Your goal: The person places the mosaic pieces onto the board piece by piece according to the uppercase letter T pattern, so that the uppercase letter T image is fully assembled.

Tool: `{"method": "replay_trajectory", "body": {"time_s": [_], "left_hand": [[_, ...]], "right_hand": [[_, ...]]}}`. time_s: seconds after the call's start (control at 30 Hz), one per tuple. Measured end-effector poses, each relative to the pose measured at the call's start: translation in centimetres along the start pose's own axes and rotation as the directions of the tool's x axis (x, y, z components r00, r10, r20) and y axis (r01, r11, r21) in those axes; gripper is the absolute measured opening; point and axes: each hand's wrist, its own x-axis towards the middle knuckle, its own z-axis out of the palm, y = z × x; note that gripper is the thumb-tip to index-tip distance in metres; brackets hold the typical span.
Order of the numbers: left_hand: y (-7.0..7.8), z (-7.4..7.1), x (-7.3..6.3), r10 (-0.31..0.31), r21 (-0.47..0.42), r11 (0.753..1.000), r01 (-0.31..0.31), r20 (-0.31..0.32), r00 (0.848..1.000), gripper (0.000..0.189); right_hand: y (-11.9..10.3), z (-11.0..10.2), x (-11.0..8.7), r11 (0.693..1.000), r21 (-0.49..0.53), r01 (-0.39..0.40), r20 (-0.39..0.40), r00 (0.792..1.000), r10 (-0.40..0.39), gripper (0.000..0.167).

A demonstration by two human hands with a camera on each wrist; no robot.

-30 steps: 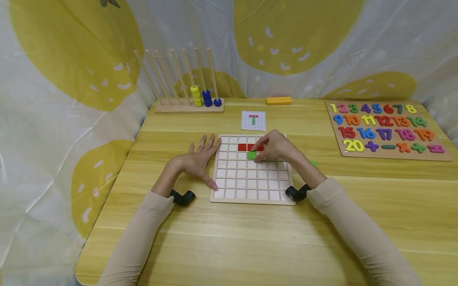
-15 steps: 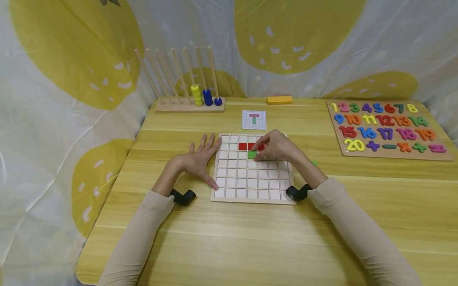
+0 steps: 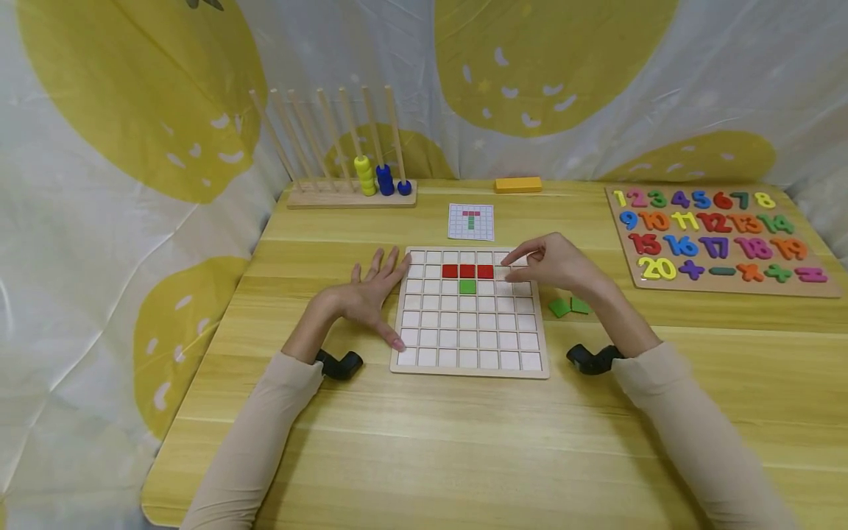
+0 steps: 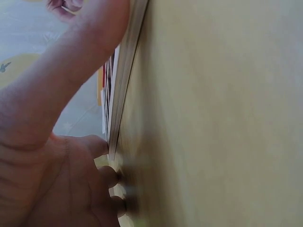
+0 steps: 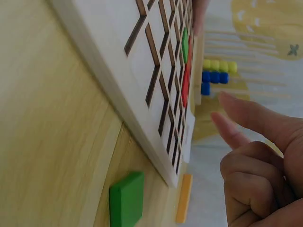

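A wooden grid board (image 3: 477, 374) with white square cells lies on the table. Three red square tiles (image 3: 467, 271) stand in a row in its upper part, and one green tile (image 3: 467, 286) sits directly below the middle red one. My left hand (image 3: 361, 302) rests at the board's left edge, fingers spread, thumb on the lower left corner. Over the upper right cells hovers my right hand (image 3: 556, 261), thumb and index finger apart with nothing between them, the other fingers curled. Two loose green tiles (image 3: 559, 308) lie right of the board; one green tile (image 5: 126, 201) shows in the right wrist view.
Behind the board lies a card (image 3: 471, 232) printed with a red and green T pattern. A peg rack (image 3: 318, 197) with yellow and blue beads stands at the back left, near an orange block (image 3: 518, 185). A number puzzle board (image 3: 729, 287) is at the right.
My right hand has let go of the green tile below the red row and moved right, uncovering the third red tile and the loose green tiles. The left hand has stayed put.
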Motion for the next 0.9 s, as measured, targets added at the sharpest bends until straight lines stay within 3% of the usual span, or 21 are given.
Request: {"method": "replay_trajectory", "body": {"time_s": [0.37, 0.67, 0.9], "left_hand": [[-0.3, -0.1, -0.1, 0.001, -0.012, 1.000, -0.001, -0.003, 1.000, 0.157], [-0.2, 0.0, -0.1, 0.006, -0.008, 1.000, -0.006, -0.002, 1.000, 0.156], [0.0, 0.0, -0.1, 0.010, -0.005, 1.000, -0.010, -0.003, 1.000, 0.156]], "right_hand": [[3.4, -2.8, -3.2, 1.000, 0.009, -0.015, 0.037, 0.999, 0.015, 0.043], [5.7, -3.4, -4.5, 1.000, 0.018, -0.023, 0.117, 0.993, 0.021, 0.056], [6.5, -3.5, -4.8, 0.998, 0.053, -0.019, 0.177, 0.984, 0.010, 0.056]]}}
